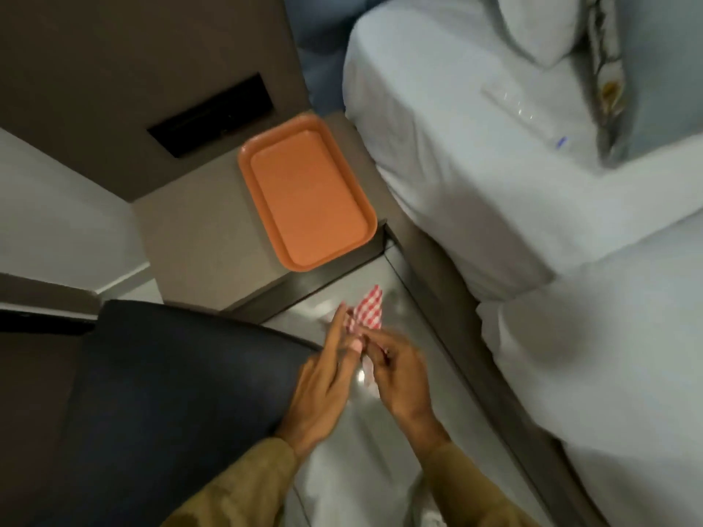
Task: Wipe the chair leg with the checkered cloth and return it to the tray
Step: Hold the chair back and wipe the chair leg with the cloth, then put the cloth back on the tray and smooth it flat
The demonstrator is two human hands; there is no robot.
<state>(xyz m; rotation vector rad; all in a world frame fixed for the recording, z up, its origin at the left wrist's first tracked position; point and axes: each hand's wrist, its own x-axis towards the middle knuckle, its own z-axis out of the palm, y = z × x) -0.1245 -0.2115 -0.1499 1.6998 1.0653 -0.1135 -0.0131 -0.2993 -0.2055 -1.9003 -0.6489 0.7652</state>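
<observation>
While the cloth is gathered between both hands, the contents of the head view are listed from left to right, each placed relative to the fingers.

Chair (171, 393): dark seat, directly left of the fingers and partly under the left wrist. No leg is shown, so whether it has been wiped cannot be told.

Tray (304, 192): orange, nothing in it, set on a beige tabletop (198, 241) well beyond the fingers and slightly left. The return step is judged not yet done.

Left hand (323, 386): fingers (336, 325) extended and nearly straight, laid against the cloth's near side; a firm grasp cannot be confirmed through the blur.

Checkered cloth (367, 311): red and white, bunched, held above the pale floor (380, 450), its free end standing up past the fingertips toward the tray.

Right hand (395, 370): fingers curled and pinched closed on the cloth's lower part.

Bed (494, 165): white bedding, well right of the fingers, with pillows at the far end.

Progress: cloth is in hand and away from the tray; either the wiping or only the return is left, and which cannot be settled from this view.
</observation>
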